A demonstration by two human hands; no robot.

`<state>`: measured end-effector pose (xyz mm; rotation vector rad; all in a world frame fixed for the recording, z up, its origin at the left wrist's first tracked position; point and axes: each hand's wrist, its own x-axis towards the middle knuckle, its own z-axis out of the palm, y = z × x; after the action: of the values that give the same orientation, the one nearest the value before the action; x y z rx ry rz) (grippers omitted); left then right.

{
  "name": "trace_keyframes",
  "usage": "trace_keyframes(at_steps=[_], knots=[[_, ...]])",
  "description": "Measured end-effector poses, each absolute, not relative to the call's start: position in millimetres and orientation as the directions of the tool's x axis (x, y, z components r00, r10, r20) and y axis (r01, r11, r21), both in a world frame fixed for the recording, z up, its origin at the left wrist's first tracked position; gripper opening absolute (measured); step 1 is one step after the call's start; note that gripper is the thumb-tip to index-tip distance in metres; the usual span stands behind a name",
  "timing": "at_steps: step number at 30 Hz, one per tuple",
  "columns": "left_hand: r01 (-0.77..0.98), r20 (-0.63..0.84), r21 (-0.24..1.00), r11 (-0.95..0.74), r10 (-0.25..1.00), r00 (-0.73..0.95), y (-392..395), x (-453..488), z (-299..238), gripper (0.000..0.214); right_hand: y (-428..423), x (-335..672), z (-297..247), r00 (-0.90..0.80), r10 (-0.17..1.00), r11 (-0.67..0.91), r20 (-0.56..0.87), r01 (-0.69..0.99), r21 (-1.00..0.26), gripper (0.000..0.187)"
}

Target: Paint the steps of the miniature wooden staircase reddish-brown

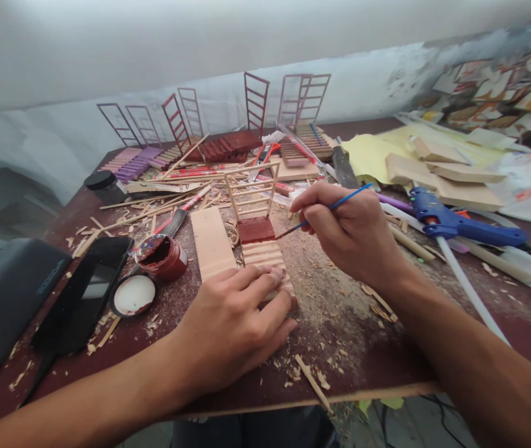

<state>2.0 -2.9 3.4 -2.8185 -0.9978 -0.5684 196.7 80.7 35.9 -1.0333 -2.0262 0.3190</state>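
A thin blue paintbrush (350, 196) is pinched in my right hand (344, 230), its tip touching the edge of a small wooden model (265, 254). The model has a ridged base and an upright, ladder-like frame (252, 193) at its far end. Dark red paint (256, 229) covers the far part of the base; the nearer ridges are bare wood. My left hand (241, 311) is closed over the near end of the base and hides part of it. An open jar of dark red paint (161, 258) stands left of the model, with its lid (133, 295) beside it.
A plain wooden board (211, 242) lies left of the model. Further left are a phone (83, 292) and a dark case (10, 305). Behind stand several painted models (230, 146) among sticks. A blue glue gun (461, 218) and wood blocks (447, 180) lie right.
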Motion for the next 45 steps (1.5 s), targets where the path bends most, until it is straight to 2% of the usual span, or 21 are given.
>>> trace_keyframes(at_steps=[20, 27, 37, 45], knots=[[0.624, 0.373, 0.033, -0.781, 0.589, 0.717, -3.5, 1.3, 4.1, 0.028, 80.4, 197.6, 35.6, -0.311, 0.762, 0.626, 0.568, 0.580, -0.521, 0.020], [0.624, 0.376, 0.035, -0.781, 0.588, 0.716, -3.6, 1.6, 3.7, 0.028, 79.3, 197.1, 36.7, -0.329, 0.785, 0.608, 0.525, 0.574, -0.549, 0.020], [0.624, 0.376, 0.040, -0.780, 0.590, 0.714, -3.8, 2.0, 4.8, 0.027, 78.3, 197.5, 36.3, -0.303, 0.767, 0.629, 0.566, 0.533, -0.566, 0.020], [0.621, 0.379, 0.040, -0.782, 0.587, 0.715, -3.0, 2.5, 3.9, 0.028, 79.4, 195.1, 33.0, -0.392, 0.789, 0.614, 0.474, 0.482, -0.624, 0.019]])
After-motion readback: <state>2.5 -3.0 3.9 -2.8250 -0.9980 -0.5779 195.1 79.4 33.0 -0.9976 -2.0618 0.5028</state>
